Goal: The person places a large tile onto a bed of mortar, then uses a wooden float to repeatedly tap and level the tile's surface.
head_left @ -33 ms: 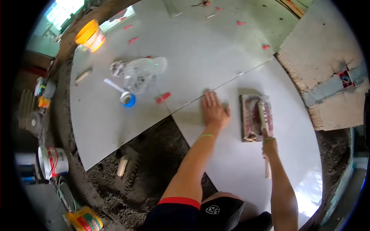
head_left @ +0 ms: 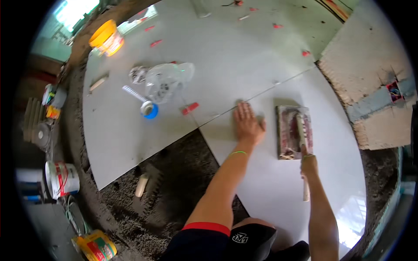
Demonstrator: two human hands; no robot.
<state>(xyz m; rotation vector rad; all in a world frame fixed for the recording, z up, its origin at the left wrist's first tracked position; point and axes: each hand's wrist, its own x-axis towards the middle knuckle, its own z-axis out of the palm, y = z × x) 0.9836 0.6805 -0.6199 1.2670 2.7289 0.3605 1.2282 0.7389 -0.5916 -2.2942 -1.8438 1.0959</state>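
Note:
My left hand (head_left: pixel 247 124) lies flat with fingers apart on a large pale grey tile (head_left: pixel 261 174), just beside the seam with the upper-left tile (head_left: pixel 113 130). To its right, my right hand (head_left: pixel 308 165) grips a pale wooden handle (head_left: pixel 306 193). Beyond that fist a grimy rectangular float (head_left: pixel 287 130) with a pale bar on top rests on the same tile; I cannot tell whether the handle is joined to it. A wooden-handled notched trowel (head_left: pixel 141 186) lies in the dark mortar bed (head_left: pixel 174 169) at lower left.
A blue tub (head_left: pixel 150 113), crumpled clear plastic (head_left: pixel 165 82), red clips (head_left: pixel 190 108) and a yellow bucket (head_left: pixel 106 39) sit on or beside the upper tiles. Paint buckets (head_left: pixel 63 180) line the left. A rough pale board (head_left: pixel 365 52) with an electrical box (head_left: pixel 394 91) borders the right.
The whole view has shifted slightly, so the scene sits a little farther right. Both hands keep their places on the tile and handle.

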